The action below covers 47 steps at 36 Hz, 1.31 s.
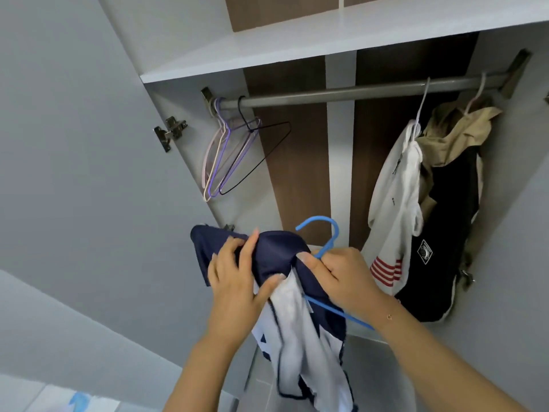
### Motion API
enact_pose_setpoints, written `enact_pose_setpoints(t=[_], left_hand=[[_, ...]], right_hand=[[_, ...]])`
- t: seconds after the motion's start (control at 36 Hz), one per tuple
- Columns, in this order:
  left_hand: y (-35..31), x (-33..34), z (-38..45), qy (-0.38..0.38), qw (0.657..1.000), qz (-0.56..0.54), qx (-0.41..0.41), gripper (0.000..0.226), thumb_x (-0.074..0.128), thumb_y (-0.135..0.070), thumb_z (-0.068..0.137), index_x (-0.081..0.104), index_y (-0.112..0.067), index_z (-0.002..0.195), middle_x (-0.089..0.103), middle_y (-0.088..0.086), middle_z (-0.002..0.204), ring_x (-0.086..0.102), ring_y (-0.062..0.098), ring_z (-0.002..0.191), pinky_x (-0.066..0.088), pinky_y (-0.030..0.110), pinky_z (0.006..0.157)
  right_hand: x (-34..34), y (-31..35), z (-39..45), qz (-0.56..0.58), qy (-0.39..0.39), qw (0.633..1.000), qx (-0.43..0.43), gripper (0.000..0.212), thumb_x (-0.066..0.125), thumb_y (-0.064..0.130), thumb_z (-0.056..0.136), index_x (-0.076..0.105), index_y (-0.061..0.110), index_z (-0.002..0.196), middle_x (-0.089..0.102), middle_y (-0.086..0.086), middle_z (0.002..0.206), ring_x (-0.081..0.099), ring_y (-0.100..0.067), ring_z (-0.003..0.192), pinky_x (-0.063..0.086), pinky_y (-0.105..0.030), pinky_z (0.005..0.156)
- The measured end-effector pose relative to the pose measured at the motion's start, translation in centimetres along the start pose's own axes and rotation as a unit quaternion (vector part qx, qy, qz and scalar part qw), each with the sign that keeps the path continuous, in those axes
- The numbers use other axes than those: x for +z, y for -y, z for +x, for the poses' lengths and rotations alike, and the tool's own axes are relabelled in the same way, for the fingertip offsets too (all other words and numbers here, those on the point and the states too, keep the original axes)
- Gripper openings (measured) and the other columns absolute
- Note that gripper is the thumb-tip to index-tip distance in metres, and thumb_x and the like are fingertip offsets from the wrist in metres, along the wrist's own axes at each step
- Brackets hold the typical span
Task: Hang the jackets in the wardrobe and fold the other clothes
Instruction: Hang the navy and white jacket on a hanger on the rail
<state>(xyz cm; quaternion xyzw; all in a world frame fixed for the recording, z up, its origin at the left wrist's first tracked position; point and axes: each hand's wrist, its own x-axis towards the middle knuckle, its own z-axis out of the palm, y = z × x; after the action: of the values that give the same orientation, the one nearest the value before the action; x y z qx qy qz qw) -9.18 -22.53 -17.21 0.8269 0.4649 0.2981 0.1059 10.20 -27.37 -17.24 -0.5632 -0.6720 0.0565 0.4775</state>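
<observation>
A navy and white jacket hangs between my hands in front of the open wardrobe. My left hand grips its navy shoulder. My right hand pinches the jacket's collar together with the neck of a blue hanger, whose hook points up. The hanger's right arm sticks out under my right wrist. Above runs the grey wardrobe rail. On its right end hang a white jacket with red stripes and a tan and black jacket.
Several empty wire hangers in pink, purple and black hang at the rail's left end. A white shelf lies above the rail. The open wardrobe door stands at the left.
</observation>
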Motion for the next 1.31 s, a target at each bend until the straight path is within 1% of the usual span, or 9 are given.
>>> enact_pose_setpoints(t=[0.17,0.36,0.47,0.58,0.81,0.92,1.06,1.19,1.31], left_hand=[[-1.6,-1.7,4.3,-0.073,0.986,0.102,0.109,0.044,0.048,-0.061,0.086,0.062,-0.026,0.108,0.041,0.004,0.126,0.034,0.031,0.13,-0.004,0.052,0.116],[-2.8,-2.4,9.4,0.04,0.988,-0.065,0.135,0.033,0.041,-0.028,0.102,0.047,-0.024,0.069,0.046,-0.008,0.063,0.046,0.012,0.064,0.033,0.033,0.071],[-1.9,-2.9,10.1,0.071,0.943,-0.323,-0.031,0.041,0.044,-0.023,0.103,0.054,-0.027,0.064,0.051,-0.015,0.061,0.044,0.002,0.058,0.038,0.016,0.059],[-0.2,-4.3,10.5,0.07,0.872,-0.47,-0.115,0.042,0.042,-0.027,0.103,0.074,-0.024,0.076,0.072,-0.006,0.082,0.065,0.007,0.073,0.052,0.017,0.068],[-0.5,-7.8,10.5,0.081,0.843,-0.514,-0.135,0.044,0.049,-0.042,0.085,0.064,-0.014,0.115,0.072,0.0,0.107,0.068,0.013,0.096,0.055,0.024,0.084],[-0.9,-9.1,9.8,0.083,0.837,-0.524,-0.131,0.041,0.048,-0.043,0.086,0.066,-0.017,0.112,0.074,-0.001,0.105,0.07,0.013,0.094,0.057,0.024,0.078],[0.3,-10.8,8.5,0.079,0.851,-0.503,-0.129,0.036,0.048,-0.044,0.086,0.078,-0.027,0.096,0.075,-0.003,0.102,0.071,0.012,0.093,0.056,0.023,0.074],[3.1,-12.9,6.4,0.087,0.89,-0.419,-0.16,0.035,0.047,-0.043,0.087,0.075,-0.022,0.088,0.075,-0.006,0.087,0.07,0.008,0.078,0.055,0.019,0.067],[6.3,-13.8,3.6,0.115,0.912,-0.331,-0.212,0.036,0.052,-0.038,0.088,0.069,-0.008,0.079,0.072,0.007,0.078,0.063,0.018,0.07,0.053,0.026,0.065]], right_hand=[[-2.3,1.1,3.2,0.013,0.007,1.0,-0.01,0.052,0.054,0.035,0.095,0.034,0.017,0.05,0.029,0.005,0.045,0.028,-0.016,0.043,0.031,-0.037,0.046],[-4.8,2.1,6.6,-0.121,-0.032,0.992,0.008,0.046,0.064,0.042,0.09,0.047,0.015,0.056,0.042,0.006,0.049,0.041,-0.018,0.052,0.039,-0.032,0.067],[-7.6,2.8,5.2,-0.151,-0.196,0.969,-0.006,0.006,0.066,0.021,0.089,0.07,0.017,0.088,0.066,0.002,0.092,0.059,-0.017,0.093,0.039,-0.04,0.097],[-8.2,1.0,-0.5,-0.05,-0.389,0.92,-0.01,0.029,0.049,0.003,0.091,0.061,0.009,0.117,0.054,-0.003,0.123,0.05,-0.014,0.12,0.036,-0.027,0.106],[1.3,-6.8,-3.1,0.183,0.067,0.939,0.282,0.067,0.065,0.013,0.091,0.031,0.044,0.14,0.031,0.018,0.145,0.025,-0.007,0.141,0.022,-0.026,0.115],[5.3,-7.4,-1.6,0.281,0.208,0.856,0.381,0.108,0.073,0.037,0.085,-0.011,0.04,0.151,0.014,0.021,0.144,0.014,0.0,0.135,0.02,-0.029,0.113],[9.4,-6.8,-2.1,0.354,0.242,0.758,0.492,0.064,0.062,0.052,0.088,0.051,0.014,0.138,0.053,-0.009,0.141,0.051,-0.023,0.128,0.038,-0.031,0.109],[8.9,-6.7,-2.6,0.367,0.111,0.788,0.481,0.036,0.048,0.04,0.099,0.068,0.009,0.102,0.07,0.007,0.08,0.064,-0.003,0.073,0.045,-0.008,0.058],[4.2,-8.7,0.9,0.287,0.035,0.837,0.465,0.027,0.054,0.033,0.098,0.065,0.009,0.102,0.059,0.0,0.08,0.052,-0.012,0.073,0.041,-0.018,0.061]])
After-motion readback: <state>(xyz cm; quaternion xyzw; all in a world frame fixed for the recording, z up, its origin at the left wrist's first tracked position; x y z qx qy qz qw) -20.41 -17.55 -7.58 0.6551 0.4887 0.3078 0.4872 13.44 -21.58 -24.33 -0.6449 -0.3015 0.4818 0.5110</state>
